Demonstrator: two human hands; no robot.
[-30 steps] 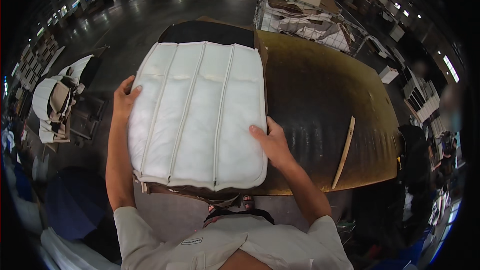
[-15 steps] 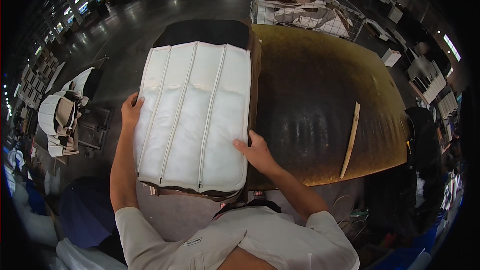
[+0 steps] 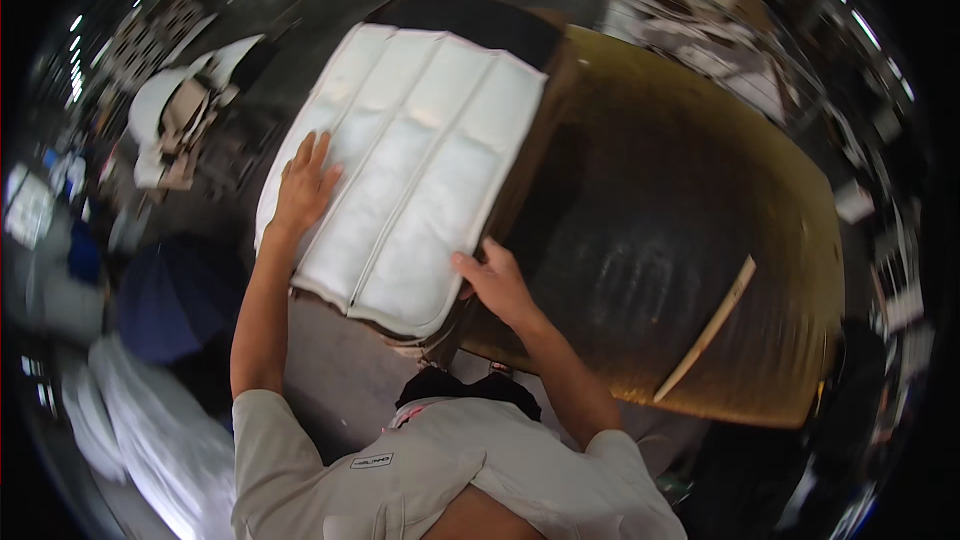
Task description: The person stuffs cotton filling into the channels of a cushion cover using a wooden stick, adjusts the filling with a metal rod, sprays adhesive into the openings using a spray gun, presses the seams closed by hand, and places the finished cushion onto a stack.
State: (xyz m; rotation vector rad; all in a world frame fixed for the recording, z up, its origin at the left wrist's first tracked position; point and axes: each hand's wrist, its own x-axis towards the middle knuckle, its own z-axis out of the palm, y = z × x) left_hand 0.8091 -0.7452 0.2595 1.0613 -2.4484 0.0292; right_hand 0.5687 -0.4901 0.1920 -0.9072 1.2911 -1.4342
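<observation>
A white padded panel (image 3: 415, 165) with lengthwise seams and puffy channels lies on top of a stack of similar pieces in front of me. Black fabric (image 3: 470, 22) borders its far end, and brown material shows along its right side. My left hand (image 3: 303, 188) rests on the panel's left part, palm down with fingers stretched. At the near right edge, my right hand (image 3: 497, 282) holds the panel's border, thumb on top; its other fingers are partly hidden at the side.
To the right stands a worn brown-yellow table (image 3: 640, 230) with a wooden stick (image 3: 707, 330) on it. A bin of fabric pieces (image 3: 720, 50) is beyond. At left are a pile of white and tan pieces (image 3: 185, 115), a dark blue rounded cover (image 3: 175, 295) and pale sheeting (image 3: 150, 430).
My left hand has moved from the panel's left edge onto its top, fingers now spread. My right hand stays at the right edge. The whole view has tilted, with some blur.
</observation>
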